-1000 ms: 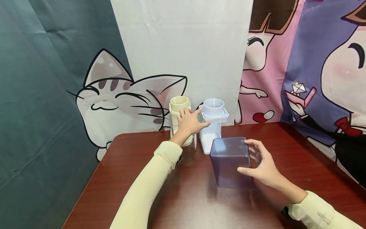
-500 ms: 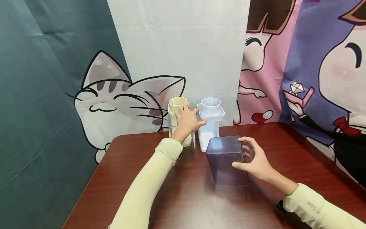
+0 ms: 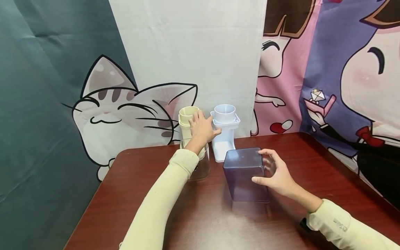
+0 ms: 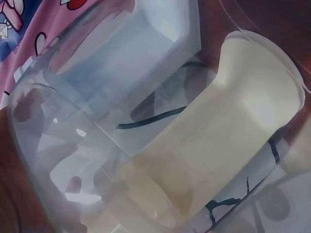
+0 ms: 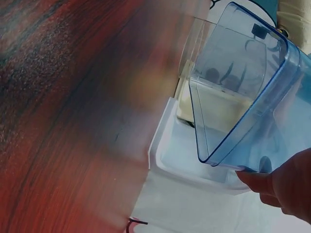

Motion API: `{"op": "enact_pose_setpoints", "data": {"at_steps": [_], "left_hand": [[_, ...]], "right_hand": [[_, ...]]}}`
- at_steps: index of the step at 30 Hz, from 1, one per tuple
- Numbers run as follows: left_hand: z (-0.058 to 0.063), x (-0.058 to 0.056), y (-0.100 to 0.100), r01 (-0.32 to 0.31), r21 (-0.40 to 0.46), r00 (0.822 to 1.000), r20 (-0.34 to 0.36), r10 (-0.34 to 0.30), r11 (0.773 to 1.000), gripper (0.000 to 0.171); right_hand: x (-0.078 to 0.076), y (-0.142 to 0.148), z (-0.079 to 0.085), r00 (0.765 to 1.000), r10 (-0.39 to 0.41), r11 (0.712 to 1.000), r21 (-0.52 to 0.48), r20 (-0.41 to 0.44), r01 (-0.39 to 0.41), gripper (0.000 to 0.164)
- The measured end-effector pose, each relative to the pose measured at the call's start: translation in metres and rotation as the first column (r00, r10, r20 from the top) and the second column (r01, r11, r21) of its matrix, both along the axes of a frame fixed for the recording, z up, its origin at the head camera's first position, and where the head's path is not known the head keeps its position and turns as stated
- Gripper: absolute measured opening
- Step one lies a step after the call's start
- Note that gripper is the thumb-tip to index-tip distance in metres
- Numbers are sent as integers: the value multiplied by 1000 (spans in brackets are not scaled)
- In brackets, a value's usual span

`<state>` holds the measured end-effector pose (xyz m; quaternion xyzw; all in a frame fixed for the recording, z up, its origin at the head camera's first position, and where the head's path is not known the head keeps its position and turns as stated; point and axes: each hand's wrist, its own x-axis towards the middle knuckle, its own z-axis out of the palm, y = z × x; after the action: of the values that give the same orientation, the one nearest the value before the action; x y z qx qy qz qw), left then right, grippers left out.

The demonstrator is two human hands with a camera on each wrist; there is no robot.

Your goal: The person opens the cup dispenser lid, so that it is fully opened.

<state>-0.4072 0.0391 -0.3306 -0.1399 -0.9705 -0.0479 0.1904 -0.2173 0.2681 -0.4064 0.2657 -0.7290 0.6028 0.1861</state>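
A cream plastic stand with a round collar (image 3: 186,130) stands at the back of the table. My left hand (image 3: 201,129) is over its collar with fingers spread and thumb out to the right; whether the fingertips touch the rim cannot be told. Below that wrist, in front of the stand, is a clear container (image 4: 34,160), filling much of the left wrist view. To the right stands a matching pale blue stand (image 3: 223,139). My right hand (image 3: 278,175) grips a see-through blue-purple container (image 3: 247,184) by its right side. In the right wrist view, the thumb (image 5: 252,180) presses near its edge.
The reddish-brown wooden table (image 3: 200,225) carries everything. A printed cloth backdrop (image 3: 200,52) with cartoon figures hangs close behind the stands. The pale blue stand is just beyond the blue-purple container.
The whole view has shifted, so the scene lies further left. My right hand and the blue-purple container have moved slightly left. The left hand stays near the cream collar.
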Motion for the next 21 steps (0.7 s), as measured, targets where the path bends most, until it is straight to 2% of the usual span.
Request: {"op": "enact_pose_setpoints", "data": {"at_steps": [10,14,21], "left_hand": [[-2,-6,1,4,-10,997,-74,-5,1000,62],[-5,-5,5,-3,2,997,-74,3,1000,61],[-10,-5,6,-2,65,997,-71,6,998,61]], "right_hand": [[-11,0,-3,999,-9,1000,17,46,9,77],[-17,0,-6,998,-33,998,55,61,30,76],[-27,-1,-10,995,-50,997,58,88,45,74]]}}
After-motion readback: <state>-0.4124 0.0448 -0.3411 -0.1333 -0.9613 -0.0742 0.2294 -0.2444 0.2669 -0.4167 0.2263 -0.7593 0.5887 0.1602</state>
